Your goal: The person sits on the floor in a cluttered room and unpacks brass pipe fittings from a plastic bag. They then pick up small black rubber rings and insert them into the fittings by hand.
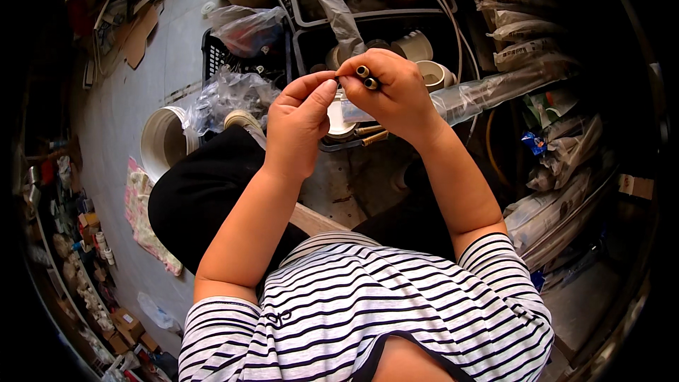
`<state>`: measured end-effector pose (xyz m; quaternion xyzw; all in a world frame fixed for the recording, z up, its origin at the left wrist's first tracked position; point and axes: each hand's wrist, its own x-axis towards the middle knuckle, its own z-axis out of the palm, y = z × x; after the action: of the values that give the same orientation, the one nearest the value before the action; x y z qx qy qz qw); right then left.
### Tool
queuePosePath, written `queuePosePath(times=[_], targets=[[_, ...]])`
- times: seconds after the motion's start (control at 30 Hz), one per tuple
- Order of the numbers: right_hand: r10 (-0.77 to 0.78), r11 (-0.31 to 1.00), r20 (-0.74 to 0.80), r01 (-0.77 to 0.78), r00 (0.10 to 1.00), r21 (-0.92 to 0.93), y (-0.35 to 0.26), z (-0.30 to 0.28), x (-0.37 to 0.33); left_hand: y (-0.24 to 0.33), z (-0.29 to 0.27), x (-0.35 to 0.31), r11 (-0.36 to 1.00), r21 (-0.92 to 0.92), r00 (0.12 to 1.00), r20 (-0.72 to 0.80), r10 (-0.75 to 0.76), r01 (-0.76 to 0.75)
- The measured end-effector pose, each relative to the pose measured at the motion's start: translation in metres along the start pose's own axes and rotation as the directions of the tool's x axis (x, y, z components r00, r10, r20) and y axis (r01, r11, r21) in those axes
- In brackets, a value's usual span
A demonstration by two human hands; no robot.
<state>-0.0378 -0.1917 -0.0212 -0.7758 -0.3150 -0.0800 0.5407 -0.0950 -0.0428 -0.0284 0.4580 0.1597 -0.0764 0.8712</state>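
Observation:
My left hand (300, 117) and my right hand (397, 92) meet fingertip to fingertip in front of me. The thumb and index finger of my left hand are pinched together. Whatever sits between the touching fingertips is too small to make out. Curled fingers of my right hand hold two small dark tubes with brass-coloured rims; one tube (363, 71) lies just above the other tube (370, 84). Below the hands is a white round container (341, 126), partly covered by my fingers. Brush-like wooden handles (373, 137) stick out beside it.
A black crate (297, 46) holds white pipe pieces (433, 74). To its left are a plastic basket (209, 56), crumpled clear plastic (230, 99) and a white bucket (164, 138). Plastic-wrapped lengths (523, 42) are stacked at right. Crowded shelves (78, 262) line the left.

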Motion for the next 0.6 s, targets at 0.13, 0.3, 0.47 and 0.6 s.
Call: queuePosePath(times=[0.13, 0.3, 0.47, 0.6], targets=[[-0.014, 1.0, -0.015, 0.014, 1.0, 0.007, 0.002, 0.001, -0.001, -0.001, 0.002, 0.0, 0.994, 0.1, 0.999, -0.03, 0.04, -0.037], [-0.033, 0.999, 0.044, 0.032, 0.998, 0.012, 0.0, -0.007, 0.001, -0.006, 0.0, -0.001, 0.991, 0.103, 0.996, 0.021, 0.085, -0.087], [-0.008, 0.998, 0.066, 0.004, 0.998, 0.063, -0.001, -0.01, 0.001, -0.008, -0.001, -0.001, 0.967, 0.147, 0.976, 0.097, 0.197, -0.21], [0.02, 0.996, 0.068, -0.026, 0.998, 0.081, 0.0, -0.008, -0.001, -0.009, -0.001, -0.002, 0.952, 0.172, 0.967, 0.085, 0.241, -0.253]])
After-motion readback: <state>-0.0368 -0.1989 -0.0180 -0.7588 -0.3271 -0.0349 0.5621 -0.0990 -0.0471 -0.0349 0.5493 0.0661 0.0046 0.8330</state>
